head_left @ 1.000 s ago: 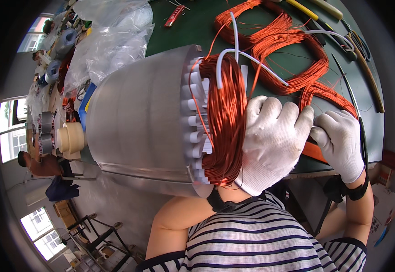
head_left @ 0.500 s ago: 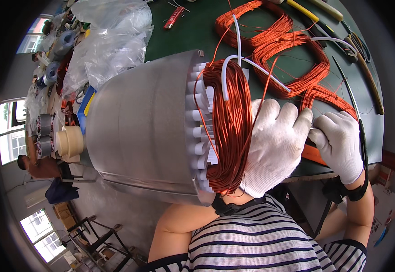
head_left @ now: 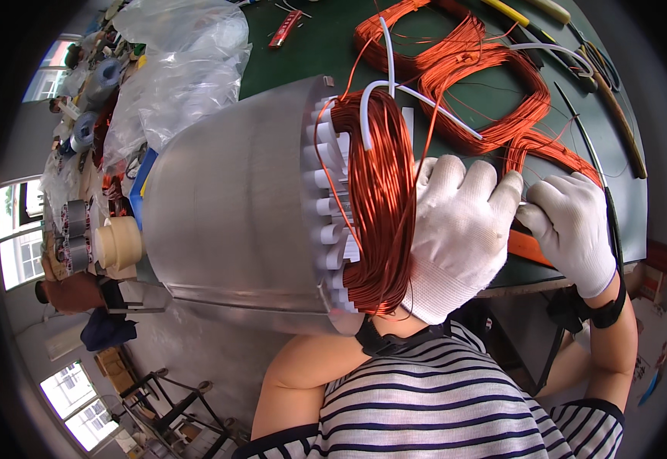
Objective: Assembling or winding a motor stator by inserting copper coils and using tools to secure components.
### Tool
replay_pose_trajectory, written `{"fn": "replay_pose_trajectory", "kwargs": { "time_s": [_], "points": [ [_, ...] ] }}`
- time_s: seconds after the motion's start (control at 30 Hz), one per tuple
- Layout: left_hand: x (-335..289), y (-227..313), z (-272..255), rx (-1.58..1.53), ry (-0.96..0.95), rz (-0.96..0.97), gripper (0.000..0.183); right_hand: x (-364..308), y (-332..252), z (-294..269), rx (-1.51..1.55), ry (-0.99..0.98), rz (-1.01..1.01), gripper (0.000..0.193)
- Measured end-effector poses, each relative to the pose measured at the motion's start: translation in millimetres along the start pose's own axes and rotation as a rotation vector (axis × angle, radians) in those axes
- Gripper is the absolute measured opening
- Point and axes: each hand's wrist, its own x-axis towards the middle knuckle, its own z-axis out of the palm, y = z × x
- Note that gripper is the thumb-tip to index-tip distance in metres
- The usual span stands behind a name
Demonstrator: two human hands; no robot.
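Note:
A large grey metal cylinder (head_left: 230, 199), a motor stator housing, lies on its side at the left. White slot liners (head_left: 326, 206) ring its right end, and a thick bundle of copper winding wire (head_left: 383, 206) bulges out there. Beside that bundle my left hand (head_left: 463, 233), in a white knit glove, has its fingers curled closed. My right hand (head_left: 570, 229), gloved alike, pinches close to the left fingertips. A small pale bit shows between the hands; what they grip is mostly hidden. White sleeving tubes (head_left: 387, 57) stick out above the winding.
Linked coils of copper wire (head_left: 486, 99) lie on the green table (head_left: 295, 65) beyond my hands. Tools with yellow and wooden handles (head_left: 616, 115) lie far right. Clear plastic bags (head_left: 180, 76), tape rolls (head_left: 117, 241) and a wheeled cart (head_left: 172, 409) are at left.
The whole view has shifted slightly, so the table things sit a little further left and up. Both hands remain close together with fingers closed, changing little.

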Motion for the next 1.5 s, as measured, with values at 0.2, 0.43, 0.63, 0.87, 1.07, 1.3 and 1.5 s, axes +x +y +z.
{"fn": "replay_pose_trajectory", "kwargs": {
  "time_s": [0.2,0.43,0.63,0.87,1.07,1.3,1.5],
  "points": [
    [2,0,-3,-0.013,-0.027,-0.034,0.031,4,-2,-6,-0.048,-0.020,-0.009,0.039],
    [3,-2,3,-0.042,0.024,-0.034,0.030,6,-1,-12,-0.074,-0.037,-0.013,0.038],
    [5,-1,-1,-0.045,0.078,-0.025,0.029,14,-1,-14,-0.126,-0.045,-0.068,0.037],
    [-8,29,-32,-0.274,0.137,0.105,0.027,16,10,-1,-0.094,0.088,-0.192,0.034],
    [1,-54,-158,0.359,0.071,-0.034,0.048,13,14,-3,-0.103,-0.030,-0.068,0.034],
    [-3,-69,-173,0.246,-0.096,-0.094,0.065,36,-37,-33,-0.200,0.004,-0.106,0.027],
    [0,-69,-168,0.219,-0.091,-0.160,0.070,42,-51,-36,-0.341,0.010,-0.071,0.033]
  ]
}}
